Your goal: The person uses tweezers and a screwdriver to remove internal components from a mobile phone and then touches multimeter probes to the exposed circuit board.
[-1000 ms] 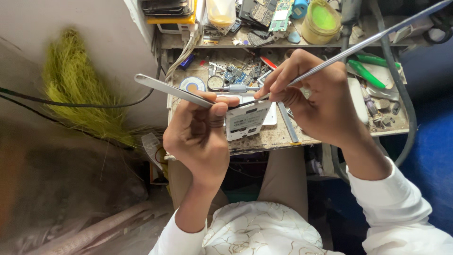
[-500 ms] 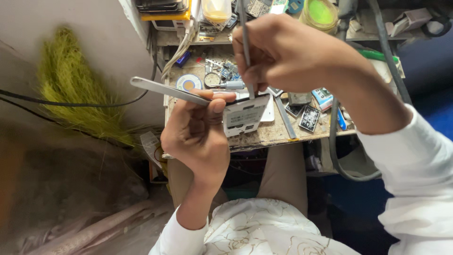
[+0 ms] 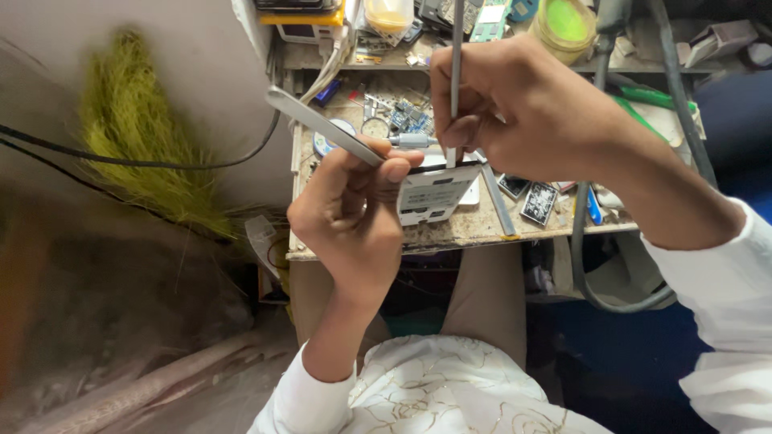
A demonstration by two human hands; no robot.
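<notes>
My left hand (image 3: 354, 217) grips a small white flat device (image 3: 434, 193) with a label on its back, held up over the bench edge. The same hand pinches metal tweezers (image 3: 322, 124) that stick out to the upper left. My right hand (image 3: 523, 112) holds a thin grey metal tool (image 3: 456, 48) almost upright. Its lower tip touches the top edge of the white device.
A cluttered wooden workbench (image 3: 466, 229) lies behind the hands, with small circuit boards (image 3: 406, 116), black chips (image 3: 539, 201), a green-lidded jar (image 3: 567, 24) and a yellow container (image 3: 388, 14). A grey hose (image 3: 587, 265) loops down at the right. Yellow-green fibres (image 3: 129, 137) hang at the left wall.
My right hand has swung the thin tool from a slanted pose to nearly upright and brought its tip onto the device's top edge. The left hand has stayed put.
</notes>
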